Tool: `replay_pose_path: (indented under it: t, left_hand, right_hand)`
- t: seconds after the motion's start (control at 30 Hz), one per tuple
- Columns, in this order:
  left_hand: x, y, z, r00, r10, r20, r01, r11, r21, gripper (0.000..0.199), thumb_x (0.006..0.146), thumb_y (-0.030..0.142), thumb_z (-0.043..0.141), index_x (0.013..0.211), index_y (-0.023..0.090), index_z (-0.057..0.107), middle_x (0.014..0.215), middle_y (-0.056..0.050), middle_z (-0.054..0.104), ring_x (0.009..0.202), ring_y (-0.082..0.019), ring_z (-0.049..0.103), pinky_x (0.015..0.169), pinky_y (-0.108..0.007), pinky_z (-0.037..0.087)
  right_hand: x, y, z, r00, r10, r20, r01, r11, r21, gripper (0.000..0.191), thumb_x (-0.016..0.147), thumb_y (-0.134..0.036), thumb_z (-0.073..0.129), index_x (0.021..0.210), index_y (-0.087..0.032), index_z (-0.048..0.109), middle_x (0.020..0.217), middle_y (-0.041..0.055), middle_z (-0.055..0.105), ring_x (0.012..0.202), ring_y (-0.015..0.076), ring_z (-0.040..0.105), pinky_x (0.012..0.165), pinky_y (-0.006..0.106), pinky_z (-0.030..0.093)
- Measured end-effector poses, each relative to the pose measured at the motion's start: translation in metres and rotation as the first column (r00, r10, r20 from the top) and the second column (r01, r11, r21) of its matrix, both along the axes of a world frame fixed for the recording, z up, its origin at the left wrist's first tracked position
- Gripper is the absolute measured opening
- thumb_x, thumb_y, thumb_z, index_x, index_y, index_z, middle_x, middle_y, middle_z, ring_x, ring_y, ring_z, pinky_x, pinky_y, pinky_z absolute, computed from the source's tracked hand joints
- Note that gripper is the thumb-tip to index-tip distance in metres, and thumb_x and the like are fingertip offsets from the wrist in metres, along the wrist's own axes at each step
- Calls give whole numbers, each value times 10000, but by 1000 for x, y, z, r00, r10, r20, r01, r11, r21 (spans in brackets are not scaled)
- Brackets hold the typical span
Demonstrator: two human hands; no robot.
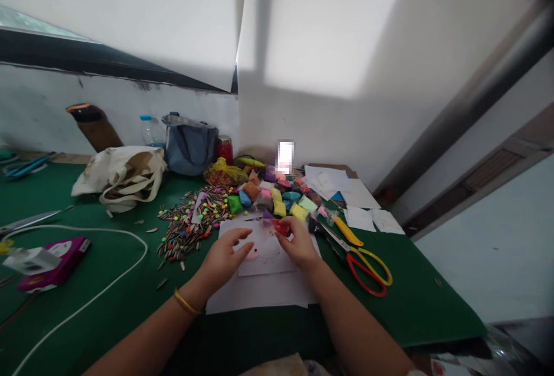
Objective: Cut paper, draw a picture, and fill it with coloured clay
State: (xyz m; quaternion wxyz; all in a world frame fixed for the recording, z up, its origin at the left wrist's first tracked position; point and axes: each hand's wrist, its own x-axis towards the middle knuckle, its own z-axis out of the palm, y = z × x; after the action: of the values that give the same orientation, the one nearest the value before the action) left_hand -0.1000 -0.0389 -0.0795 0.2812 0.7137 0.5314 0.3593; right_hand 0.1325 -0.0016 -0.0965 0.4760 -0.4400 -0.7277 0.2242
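Note:
White paper sheets (277, 289) lie on the green table in front of me, with a faint drawing and a small pink piece (251, 254) on the top one. Over the left part of the sheets is my left hand (227, 257), fingers apart and nothing between them. My right hand (298, 243) pinches a small red packet (282, 227) above the upper right of the sheets. Just beyond the hands lies a pile of coloured clay packets (279, 208), with a purple one (267, 215) close to the red packet.
Sunflower seeds mixed with coloured beads (186, 229) are heaped on the left. Red-and-yellow scissors (366, 269) and a yellow cutter (347, 231) lie right. Bags (190, 145), a red flask (224, 148), a white cable (108, 287) and a purple box (64, 263) also sit on the table.

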Motion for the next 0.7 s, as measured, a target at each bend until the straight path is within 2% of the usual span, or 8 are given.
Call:
replay_pose_path:
  t: [0.13,0.27,0.33,0.4,0.47,0.53,0.6,0.7]
  left_hand:
    - [19,9,12,985,2,173,23,989,-143,357,818,386,603,1101,178,670,1039,-81,719,938,-235,674,777,-328,547]
    - [30,19,15,979,4,203,26,989,-145,243,827,341,564,963,187,694,800,-23,706,729,-186,653,657,-284,520]
    - [31,24,13,983,28,181,-8,994,-108,220,827,308,536,913,184,698,745,-15,684,683,-176,632,626,-277,503]
    - [31,28,9,988,40,151,-33,998,-45,220,822,282,524,908,183,700,754,-21,682,697,-179,629,648,-286,503]
    - [30,29,4,990,27,137,-29,999,16,224,822,272,527,936,187,701,821,-34,697,763,-190,640,710,-303,512]
    - [30,26,1,991,-1,133,-3,1000,31,227,838,279,529,961,194,700,891,-46,704,816,-195,647,747,-310,518]
    - [31,21,-2,991,-11,132,9,1000,16,227,863,293,520,974,203,697,924,-51,702,824,-191,651,739,-305,526]
    - [32,14,-3,994,8,109,-11,999,34,211,884,292,512,955,209,692,920,-51,691,832,-189,649,720,-295,533]
  right_hand:
    - [-5,-3,1,998,56,-40,-56,998,6,200,817,-284,626,983,-197,556,863,17,558,723,148,508,654,273,457]
    - [-4,-3,-2,997,58,-57,-58,998,-5,235,807,-305,657,993,-199,563,843,9,554,717,145,504,660,275,456]
    - [-3,-2,-5,992,71,-101,-76,996,-45,395,780,-327,698,1123,-204,546,906,20,575,726,142,519,674,280,468]
    - [-3,-1,-7,979,120,-165,-139,985,-107,642,734,-363,754,1292,-223,468,1013,43,594,750,144,548,686,283,483]
    - [-3,0,-8,958,191,-214,-231,956,-183,738,717,-403,772,1350,-232,434,1048,53,613,767,150,579,685,283,495]
    - [-5,0,-7,945,234,-228,-291,921,-261,585,761,-425,728,1267,-218,519,951,37,640,731,152,602,661,283,501]
    - [-6,0,-5,947,230,-224,-295,897,-328,388,813,-423,663,1121,-199,596,815,12,642,646,141,606,615,280,500]
    - [-8,-1,-2,955,188,-228,-264,889,-375,276,822,-410,636,985,-188,613,733,-6,629,557,123,587,555,264,488]
